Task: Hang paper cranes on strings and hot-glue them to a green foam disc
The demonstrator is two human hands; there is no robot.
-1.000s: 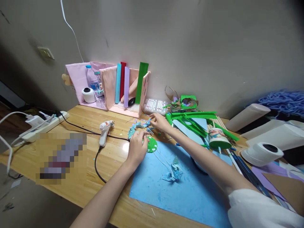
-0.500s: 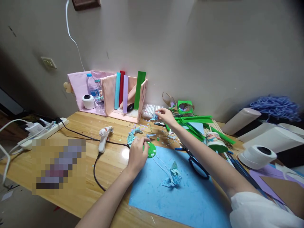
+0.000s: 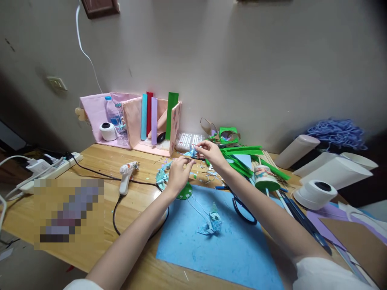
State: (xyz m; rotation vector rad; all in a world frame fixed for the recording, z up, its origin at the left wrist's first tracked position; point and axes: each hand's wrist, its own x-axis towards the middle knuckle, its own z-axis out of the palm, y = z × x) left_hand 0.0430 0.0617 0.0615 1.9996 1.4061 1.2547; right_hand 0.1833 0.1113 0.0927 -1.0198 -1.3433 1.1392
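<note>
My right hand [image 3: 208,154] pinches a small blue origami crane [image 3: 190,153] above the table's far middle. Just below and to its left is my left hand [image 3: 180,173], thumb and fingers drawn together; whatever lies between them is too small to make out. A green disc [image 3: 185,191] with white patches is partly hidden under the left wrist. White strings [image 3: 202,207] run from it to more blue-green folded-paper cranes [image 3: 214,219] on the blue sheet [image 3: 193,249]. Other folded-paper pieces [image 3: 162,177] lie left of my left hand.
A glue gun [image 3: 128,175] stands on the left with its cord trailing. Black-handled scissors [image 3: 244,211] lie beneath my right forearm. Green strips [image 3: 242,151], a paper cup [image 3: 266,177] and thread spools [image 3: 316,194] crowd the right. Pink boxes [image 3: 130,125] stand behind.
My right hand has brought the blue crane slightly nearer and left. My left hand has lifted off the green disc and moved up beside it. The view has shifted a little.
</note>
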